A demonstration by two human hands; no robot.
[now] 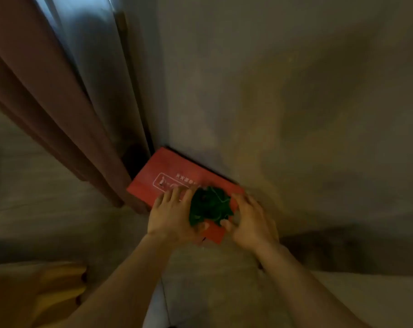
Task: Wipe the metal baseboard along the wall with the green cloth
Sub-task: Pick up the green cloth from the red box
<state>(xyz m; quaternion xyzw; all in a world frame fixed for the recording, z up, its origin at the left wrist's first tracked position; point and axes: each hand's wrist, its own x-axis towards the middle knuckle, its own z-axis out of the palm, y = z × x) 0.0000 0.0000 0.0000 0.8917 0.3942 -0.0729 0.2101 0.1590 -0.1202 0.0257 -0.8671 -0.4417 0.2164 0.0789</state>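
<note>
A crumpled green cloth (209, 204) lies on top of a flat red box (167, 171) that stands on the floor against the wall. My left hand (171, 216) cups the cloth from the left, fingers over its edge and thumb under its near side. My right hand (250, 221) closes in on it from the right, its thumb touching the cloth's near edge. Only a thin dark strip of the baseboard (215, 172) shows behind the box where wall meets floor; the frame is blurred and dim.
A reddish-brown curtain (47, 119) and a pale sheer curtain (87, 67) hang at the left, reaching the floor beside the box. The grey wall (295, 102) fills the right. A yellowish object (58, 287) sits at the bottom left.
</note>
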